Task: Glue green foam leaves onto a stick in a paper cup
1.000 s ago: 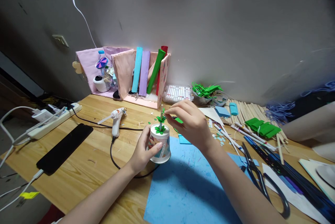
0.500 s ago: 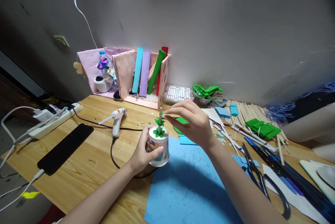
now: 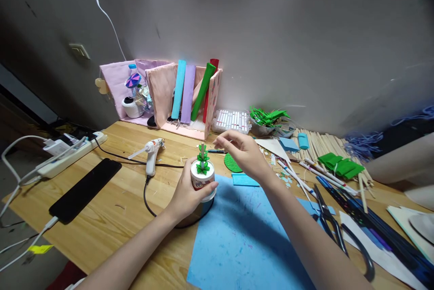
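My left hand (image 3: 190,190) is wrapped round an upturned white paper cup (image 3: 202,182) with a printed side. A thin stem (image 3: 202,151) stands up from the cup, with green leaf pieces (image 3: 203,167) in tiers round it. The cup is tipped slightly toward me. My right hand (image 3: 242,150) hovers to the right of the stem, apart from it, fingers bent and spread from the thumb, with nothing visible in them. Below it lie a green disc (image 3: 232,162) and a blue strip (image 3: 244,180).
A glue gun (image 3: 152,156) and black phone (image 3: 84,189) lie left. The blue sheet (image 3: 244,236) covers the front middle. Scissors (image 3: 334,226), sticks (image 3: 322,145) and green paper (image 3: 341,166) are right. Behind stand a marker box (image 3: 231,120) and pink holder (image 3: 159,95).
The cup in my left hand has tipped toward me, and the stem top has shifted left and down. My right hand has drawn slightly away from the stem.
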Tool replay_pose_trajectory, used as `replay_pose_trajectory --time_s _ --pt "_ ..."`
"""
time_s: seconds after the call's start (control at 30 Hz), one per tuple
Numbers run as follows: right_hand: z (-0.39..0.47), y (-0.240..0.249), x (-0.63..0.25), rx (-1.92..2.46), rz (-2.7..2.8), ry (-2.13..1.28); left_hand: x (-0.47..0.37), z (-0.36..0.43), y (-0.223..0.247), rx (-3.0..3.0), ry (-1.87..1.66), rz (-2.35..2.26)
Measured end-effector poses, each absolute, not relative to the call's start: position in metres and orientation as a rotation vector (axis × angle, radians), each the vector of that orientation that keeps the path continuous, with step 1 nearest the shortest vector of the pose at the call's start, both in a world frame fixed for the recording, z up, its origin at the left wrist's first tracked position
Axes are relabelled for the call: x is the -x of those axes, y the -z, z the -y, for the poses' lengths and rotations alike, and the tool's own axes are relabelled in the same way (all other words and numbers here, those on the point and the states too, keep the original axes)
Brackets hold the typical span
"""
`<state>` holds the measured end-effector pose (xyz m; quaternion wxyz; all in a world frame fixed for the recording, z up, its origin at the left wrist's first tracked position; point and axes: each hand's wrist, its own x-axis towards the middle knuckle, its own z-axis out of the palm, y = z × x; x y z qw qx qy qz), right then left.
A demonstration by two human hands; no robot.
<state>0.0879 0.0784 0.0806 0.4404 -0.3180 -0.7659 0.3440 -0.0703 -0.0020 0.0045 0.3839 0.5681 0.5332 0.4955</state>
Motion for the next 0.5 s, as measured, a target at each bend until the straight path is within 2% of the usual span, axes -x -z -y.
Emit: replay_pose_trajectory --time_s 0.1,0.23,0.5 --pt "-0.094 -0.063 -0.088 0.902 1.912 -0.879 0.073 0.002 -0.003 -1.511 -1.273 -1.404" --pt "-0.115 -0.024 -0.084 1.153 2.096 -0.565 0.076 0.002 -0.008 -1.72 -1.255 -1.598" --pt "-0.133 0.026 -0.062 1.199 2.352 -0.344 0.08 -0.003 -0.017 -1.756 -1.298 -1.977"
